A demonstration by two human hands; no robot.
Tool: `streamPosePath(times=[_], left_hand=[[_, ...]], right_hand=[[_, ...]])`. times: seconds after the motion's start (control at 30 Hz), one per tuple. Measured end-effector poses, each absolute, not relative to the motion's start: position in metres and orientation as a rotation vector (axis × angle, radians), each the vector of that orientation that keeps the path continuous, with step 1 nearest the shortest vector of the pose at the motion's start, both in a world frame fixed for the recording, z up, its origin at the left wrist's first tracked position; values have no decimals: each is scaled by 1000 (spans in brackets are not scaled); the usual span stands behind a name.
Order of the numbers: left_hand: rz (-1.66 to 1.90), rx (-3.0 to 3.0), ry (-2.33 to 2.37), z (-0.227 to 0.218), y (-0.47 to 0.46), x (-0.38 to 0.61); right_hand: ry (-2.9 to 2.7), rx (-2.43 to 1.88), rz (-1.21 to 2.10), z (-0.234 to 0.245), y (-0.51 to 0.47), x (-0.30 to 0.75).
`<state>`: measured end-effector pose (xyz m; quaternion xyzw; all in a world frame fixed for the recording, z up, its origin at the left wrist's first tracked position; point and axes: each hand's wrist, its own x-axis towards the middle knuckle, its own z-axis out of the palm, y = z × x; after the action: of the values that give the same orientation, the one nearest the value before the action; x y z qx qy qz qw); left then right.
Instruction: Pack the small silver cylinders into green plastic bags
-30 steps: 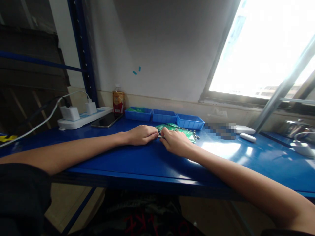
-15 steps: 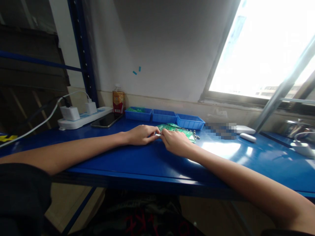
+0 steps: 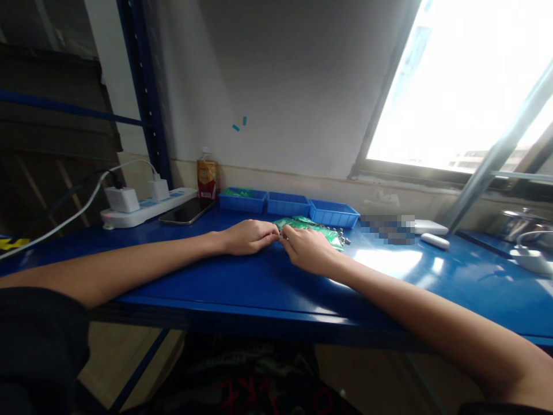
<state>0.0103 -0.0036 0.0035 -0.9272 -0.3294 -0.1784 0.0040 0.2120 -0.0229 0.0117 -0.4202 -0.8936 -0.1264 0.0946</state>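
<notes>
My left hand (image 3: 250, 237) and my right hand (image 3: 306, 245) meet fingertip to fingertip above the blue table (image 3: 224, 282). Both are closed in a pinch. Between them shows a tiny pale piece (image 3: 280, 236), mostly covered by the fingers and too small to name. Just behind my right hand lies a pile of green plastic bags (image 3: 332, 235), with small metal parts (image 3: 344, 237) at its right end. My right hand hides part of that pile.
Three blue bins stand along the wall: a left bin (image 3: 242, 203) with green material inside, a middle bin (image 3: 288, 205) and a right bin (image 3: 334, 214). At left are a phone (image 3: 186, 212), a power strip (image 3: 129, 215) and a bottle (image 3: 208, 176). A white case (image 3: 435, 241) lies at right.
The fingers of my left hand have closed further around the small pale piece, so less of it shows. My right hand stays nearly in place.
</notes>
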Motion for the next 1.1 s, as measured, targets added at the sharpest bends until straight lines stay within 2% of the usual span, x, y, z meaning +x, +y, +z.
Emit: streamPosePath(times=[0.57,1.1], left_hand=[[-576,-2916,-1054,3,-4,11],[-505,-2940,-1100,5,-4,10]], right_hand=[[-2634,-1213,-299,13,-22,214],[-2623,-1219,-387,8,-19,212]])
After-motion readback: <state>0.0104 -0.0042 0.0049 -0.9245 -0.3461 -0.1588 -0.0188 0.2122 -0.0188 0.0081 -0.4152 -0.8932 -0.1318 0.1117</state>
